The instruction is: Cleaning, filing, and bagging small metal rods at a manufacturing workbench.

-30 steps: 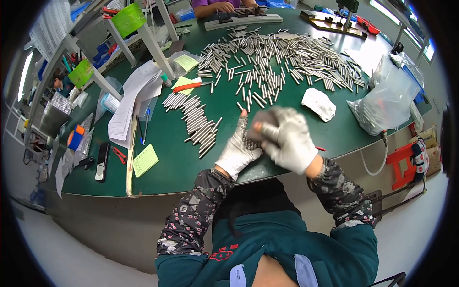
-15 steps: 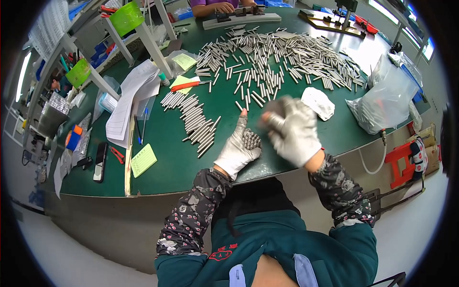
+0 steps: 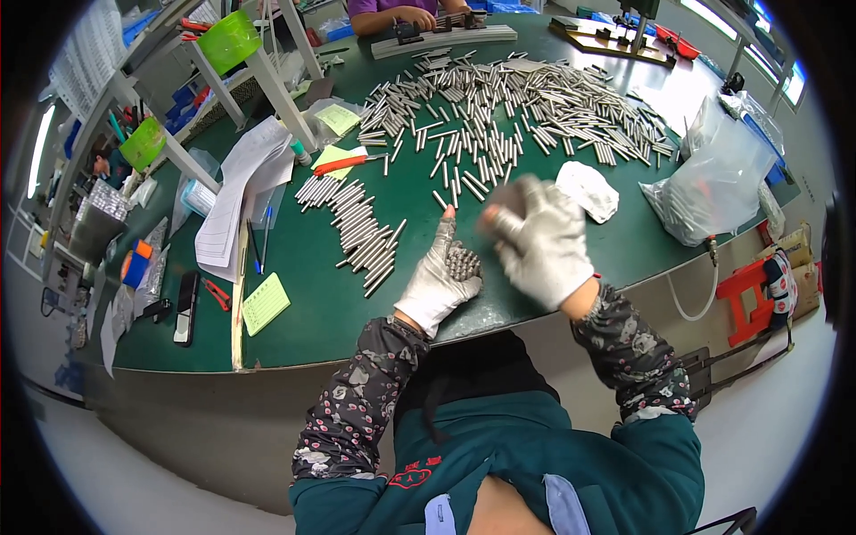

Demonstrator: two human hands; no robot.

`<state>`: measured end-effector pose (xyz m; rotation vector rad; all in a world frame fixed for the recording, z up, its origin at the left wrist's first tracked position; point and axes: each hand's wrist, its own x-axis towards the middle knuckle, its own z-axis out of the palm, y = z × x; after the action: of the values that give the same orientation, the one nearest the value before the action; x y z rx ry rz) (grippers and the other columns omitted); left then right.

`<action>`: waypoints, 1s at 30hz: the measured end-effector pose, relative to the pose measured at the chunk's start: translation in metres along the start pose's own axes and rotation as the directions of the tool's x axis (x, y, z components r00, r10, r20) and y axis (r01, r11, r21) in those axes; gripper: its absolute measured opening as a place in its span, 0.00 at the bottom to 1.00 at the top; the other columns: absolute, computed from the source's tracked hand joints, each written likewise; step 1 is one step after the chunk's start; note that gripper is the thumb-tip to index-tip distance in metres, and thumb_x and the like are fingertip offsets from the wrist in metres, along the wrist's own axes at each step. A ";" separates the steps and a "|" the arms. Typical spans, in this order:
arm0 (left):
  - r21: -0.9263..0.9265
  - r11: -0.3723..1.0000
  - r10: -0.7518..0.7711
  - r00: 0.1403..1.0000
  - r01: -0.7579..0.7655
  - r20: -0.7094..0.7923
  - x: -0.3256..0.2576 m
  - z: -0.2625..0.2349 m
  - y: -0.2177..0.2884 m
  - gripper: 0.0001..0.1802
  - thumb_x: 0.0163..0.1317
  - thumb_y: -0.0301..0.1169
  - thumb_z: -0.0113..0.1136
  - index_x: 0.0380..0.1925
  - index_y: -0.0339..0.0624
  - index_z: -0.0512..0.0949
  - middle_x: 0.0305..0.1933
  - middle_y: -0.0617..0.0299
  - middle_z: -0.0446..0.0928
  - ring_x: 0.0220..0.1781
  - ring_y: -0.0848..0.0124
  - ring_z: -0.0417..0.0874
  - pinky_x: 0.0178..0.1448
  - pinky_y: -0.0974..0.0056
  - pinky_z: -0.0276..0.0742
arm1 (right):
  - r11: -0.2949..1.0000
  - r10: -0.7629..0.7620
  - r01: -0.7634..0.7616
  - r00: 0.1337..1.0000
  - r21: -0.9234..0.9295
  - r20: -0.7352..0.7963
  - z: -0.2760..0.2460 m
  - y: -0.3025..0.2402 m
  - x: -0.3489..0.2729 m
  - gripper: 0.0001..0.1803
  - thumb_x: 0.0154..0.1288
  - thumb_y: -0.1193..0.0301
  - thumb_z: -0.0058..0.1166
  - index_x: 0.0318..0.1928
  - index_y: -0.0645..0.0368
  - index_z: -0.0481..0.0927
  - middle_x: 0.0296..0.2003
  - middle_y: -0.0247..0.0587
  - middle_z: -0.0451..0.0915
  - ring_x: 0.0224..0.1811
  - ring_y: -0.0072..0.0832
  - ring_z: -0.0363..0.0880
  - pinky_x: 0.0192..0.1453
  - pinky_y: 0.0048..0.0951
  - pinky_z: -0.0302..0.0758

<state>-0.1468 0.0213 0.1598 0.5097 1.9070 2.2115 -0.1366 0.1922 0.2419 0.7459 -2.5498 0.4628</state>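
Observation:
My left hand (image 3: pixel 433 290), in a whitish glove with bare fingertips, is wrapped round a bundle of metal pins (image 3: pixel 463 262), their ends facing up. To its right, just above the table, hovers my right hand (image 3: pixel 546 248) in a matching glove. Its fingers are smeared by motion, and a dark blurred patch beside them cannot be made out. Left of the left hand, loose metal pins (image 3: pixel 361 230) lie in a slanting row. Beyond both hands spreads a large heap of similar metal pins (image 3: pixel 499 102).
A white crumpled cloth (image 3: pixel 588 191) and a clear plastic bag (image 3: pixel 713 192) are on the right. A red-handled tool (image 3: pixel 341 164), papers (image 3: pixel 234 192), pens (image 3: pixel 266 236) and a yellow-green notepad (image 3: pixel 267 304) lie left. A co-worker's hand (image 3: pixel 416 18) is across the green table (image 3: pixel 330 325).
The whole view has shifted slightly. My left hand keeps its hold on the bundle of metal pins. The right hand stays beside it, its fingers blurred in both frames.

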 end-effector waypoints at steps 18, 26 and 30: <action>-0.127 0.991 -0.046 0.999 0.044 -0.012 0.001 0.007 0.009 0.56 0.43 0.12 0.56 0.67 0.59 0.37 0.39 0.65 0.72 0.37 0.77 0.73 0.43 0.74 0.72 | 0.998 -0.062 0.062 0.998 0.028 -0.015 -0.004 -0.008 -0.008 0.20 0.43 0.65 0.59 0.42 0.46 0.80 0.50 0.54 0.67 0.48 0.46 0.67 0.51 0.43 0.64; 0.000 0.997 -0.074 0.997 0.074 -0.008 0.000 0.003 0.001 0.56 0.43 0.12 0.57 0.67 0.60 0.37 0.41 0.66 0.70 0.39 0.77 0.72 0.44 0.73 0.72 | 0.996 -0.057 0.059 0.998 0.066 -0.033 -0.001 -0.010 -0.011 0.16 0.45 0.65 0.56 0.39 0.46 0.80 0.45 0.50 0.69 0.46 0.42 0.67 0.47 0.37 0.64; -0.231 0.969 -0.088 0.996 0.088 0.010 -0.005 0.003 0.001 0.56 0.43 0.12 0.57 0.67 0.58 0.37 0.33 0.69 0.70 0.32 0.81 0.71 0.41 0.75 0.71 | 0.983 0.151 -0.155 0.988 -0.101 -0.045 -0.007 -0.001 -0.005 0.17 0.45 0.65 0.57 0.40 0.46 0.80 0.46 0.52 0.69 0.46 0.44 0.67 0.48 0.40 0.64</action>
<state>-0.1412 0.0217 0.1609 0.3787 1.6083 2.3332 -0.1305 0.1962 0.2453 0.5019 -2.5843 0.3845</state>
